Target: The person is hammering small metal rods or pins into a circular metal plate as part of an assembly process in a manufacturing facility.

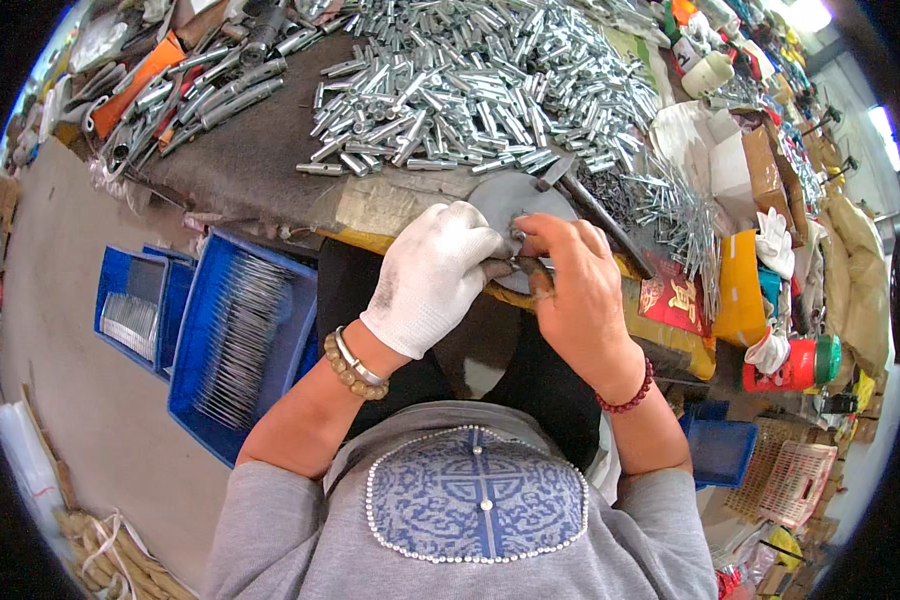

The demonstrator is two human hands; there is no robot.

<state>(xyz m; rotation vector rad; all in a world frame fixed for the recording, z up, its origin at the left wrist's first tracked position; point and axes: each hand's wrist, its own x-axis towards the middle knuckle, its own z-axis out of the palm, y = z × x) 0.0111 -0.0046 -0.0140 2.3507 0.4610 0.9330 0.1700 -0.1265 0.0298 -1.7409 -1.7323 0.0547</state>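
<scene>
My left hand (440, 262), in a white glove with its fingertips bare, meets my right hand (577, 290) over a round grey metal disc (495, 201) at the bench edge. Both are closed, fingertips pinched around a small metal piece (516, 262), mostly covered by the fingers; its exact kind I cannot make out. A hammer (600, 215) lies just right of the disc, its head near the disc's far rim. Beyond the disc spreads a heap of short shiny metal tubes (470, 90). Thin metal pins (678, 205) lie in a pile to the right.
At left stand blue bins; the large bin (192, 330) holds a row of long thin metal rods (240, 340). Larger tubes and tools (220, 100) lie at the far left of the bench. Boxes (750, 175), a red jar (785, 365) and a white glove (774, 240) are at right.
</scene>
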